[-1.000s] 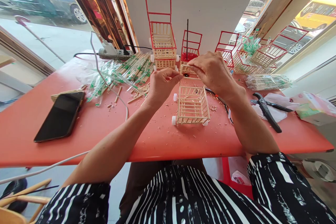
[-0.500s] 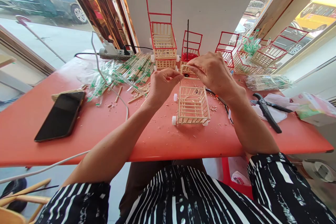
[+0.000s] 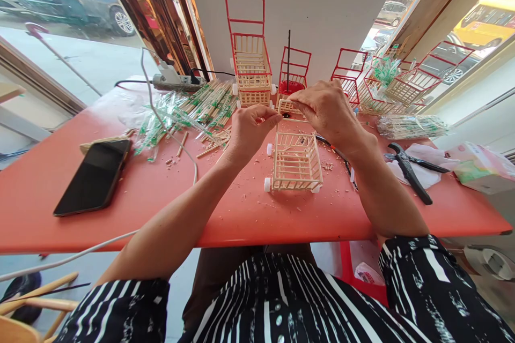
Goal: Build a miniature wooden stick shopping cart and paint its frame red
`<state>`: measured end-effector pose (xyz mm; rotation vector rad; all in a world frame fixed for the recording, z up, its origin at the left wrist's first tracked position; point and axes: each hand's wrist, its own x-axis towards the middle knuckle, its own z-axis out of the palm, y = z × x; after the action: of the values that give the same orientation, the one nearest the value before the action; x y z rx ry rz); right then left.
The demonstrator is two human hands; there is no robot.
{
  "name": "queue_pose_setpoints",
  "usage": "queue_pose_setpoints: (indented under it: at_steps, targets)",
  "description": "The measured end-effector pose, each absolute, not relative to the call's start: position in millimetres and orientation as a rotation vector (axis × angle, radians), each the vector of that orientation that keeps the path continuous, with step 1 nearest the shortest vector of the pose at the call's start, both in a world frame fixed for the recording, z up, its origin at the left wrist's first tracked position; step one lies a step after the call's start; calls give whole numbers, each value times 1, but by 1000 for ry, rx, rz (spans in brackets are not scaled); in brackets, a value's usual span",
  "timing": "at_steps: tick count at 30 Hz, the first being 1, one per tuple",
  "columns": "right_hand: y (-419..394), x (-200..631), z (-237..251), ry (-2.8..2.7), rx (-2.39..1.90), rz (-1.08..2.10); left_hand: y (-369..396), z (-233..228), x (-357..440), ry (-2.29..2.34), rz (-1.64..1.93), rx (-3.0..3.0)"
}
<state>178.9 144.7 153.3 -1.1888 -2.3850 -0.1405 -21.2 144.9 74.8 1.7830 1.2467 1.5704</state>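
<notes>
A small model shopping cart (image 3: 296, 176) of pale wooden sticks stands on white wheels in front of me. Rising at its far end is a plain stick handle frame (image 3: 298, 120). My left hand (image 3: 252, 131) pinches the left side of this frame between thumb and fingertips. At the frame's upper part, my right hand (image 3: 328, 112) is closed with thumb and fingers on a stick. The exact contact under the right fingers is partly hidden. Just behind the frame sits a red cart (image 3: 293, 67) with a dark upright rod before it.
A taller red-trimmed cart (image 3: 251, 56) stands behind my left hand. Bundled sticks (image 3: 209, 104) in plastic lie to the left, near a phone (image 3: 93, 177) and a white cable. On the right are pliers (image 3: 410, 171), wrapped sticks (image 3: 412, 125) and more carts (image 3: 408, 86). Wood scraps litter the red table (image 3: 249, 220).
Both hands keep their pinch on the handle frame in nearly the same place. Only a very slight shift of the whole view shows.
</notes>
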Motion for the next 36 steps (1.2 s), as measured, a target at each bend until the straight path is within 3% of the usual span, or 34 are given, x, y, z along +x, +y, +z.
queue_pose_setpoints:
  at_steps: [36]
  targets:
    - [143, 177, 153, -2396, -1196, -149, 144, 75, -21, 1235, 1582, 1804]
